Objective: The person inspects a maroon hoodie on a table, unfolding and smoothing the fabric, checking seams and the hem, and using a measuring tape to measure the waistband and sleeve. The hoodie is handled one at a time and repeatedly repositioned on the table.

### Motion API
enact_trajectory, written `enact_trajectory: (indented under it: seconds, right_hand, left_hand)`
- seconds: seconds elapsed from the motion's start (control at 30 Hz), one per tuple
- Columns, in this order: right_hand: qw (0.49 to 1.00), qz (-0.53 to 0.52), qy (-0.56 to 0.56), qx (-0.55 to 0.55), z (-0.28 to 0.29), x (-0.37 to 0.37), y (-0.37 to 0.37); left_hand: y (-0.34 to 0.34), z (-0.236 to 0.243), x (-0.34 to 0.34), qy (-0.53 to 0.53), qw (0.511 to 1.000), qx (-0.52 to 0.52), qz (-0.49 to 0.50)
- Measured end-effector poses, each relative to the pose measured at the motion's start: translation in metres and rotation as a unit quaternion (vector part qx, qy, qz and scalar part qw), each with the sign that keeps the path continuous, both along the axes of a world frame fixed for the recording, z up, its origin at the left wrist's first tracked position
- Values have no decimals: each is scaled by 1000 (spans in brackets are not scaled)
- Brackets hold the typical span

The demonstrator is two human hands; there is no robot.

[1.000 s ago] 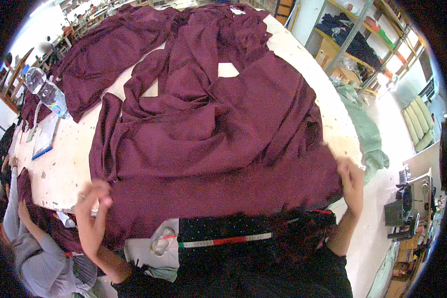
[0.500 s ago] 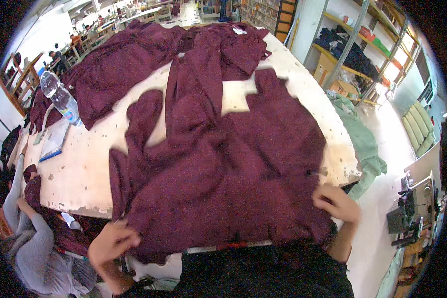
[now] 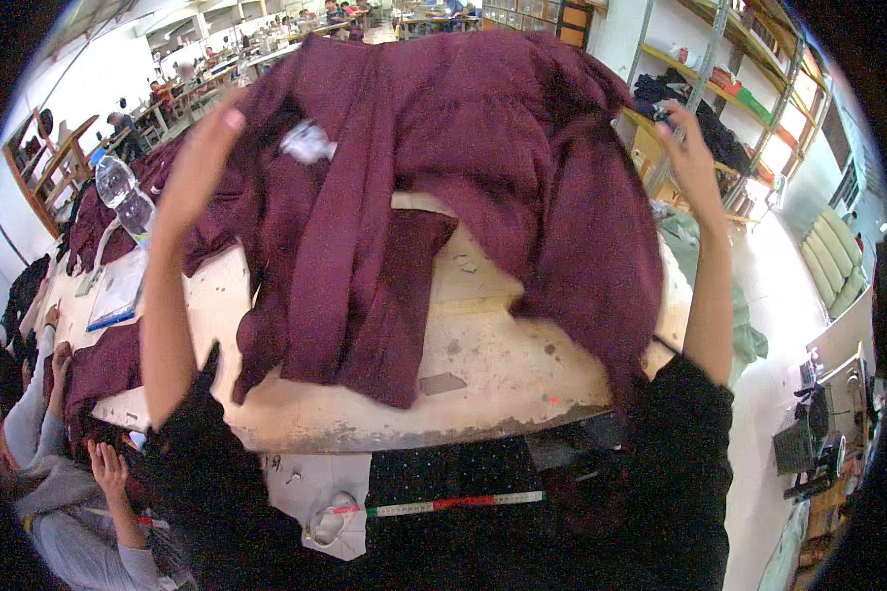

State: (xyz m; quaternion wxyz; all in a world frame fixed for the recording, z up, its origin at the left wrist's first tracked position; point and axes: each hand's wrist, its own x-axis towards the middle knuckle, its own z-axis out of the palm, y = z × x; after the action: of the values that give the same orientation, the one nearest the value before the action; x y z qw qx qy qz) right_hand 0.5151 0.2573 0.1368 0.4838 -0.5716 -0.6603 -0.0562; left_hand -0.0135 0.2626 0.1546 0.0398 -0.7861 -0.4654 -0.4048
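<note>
A large maroon garment [image 3: 483,138] is spread in front of me, its far part raised and its folds hanging toward the pale table [image 3: 503,384]. My left hand [image 3: 217,133] is up beside its left edge. Motion blurs that hand, and its fingers are mostly hidden. At the upper right, my right hand [image 3: 688,148] is raised just outside the garment's right corner. Its thumb and fingers are apart, with a small gap showing between them and the cloth. A crumpled white piece [image 3: 308,143] lies against the maroon cloth near my left forearm.
A plastic bottle [image 3: 123,197] and a blue-edged clear board [image 3: 118,291] are at the table's left. Beyond them is a co-worker in a grey sleeve [image 3: 79,532], hands near maroon cloth. A striped measuring tape [image 3: 453,503] lies close to me. Shelves [image 3: 705,74] stand at right.
Both my hands have risen from the near edge to the far sides. The garment has swung up and away, baring the table's near part. The co-worker's hand has opened.
</note>
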Motion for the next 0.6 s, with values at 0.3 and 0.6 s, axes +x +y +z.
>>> enact_trajectory:
  seconds: [0.3, 0.6]
  right_hand:
    - [919, 77, -269, -278, -183, -8, -85]
    - [982, 108, -67, -144, -128, -87, -49]
  left_hand:
    - [-102, -199, 28, 158, 949, -258, 84]
    - [-152, -155, 62, 235, 939, -211, 134]
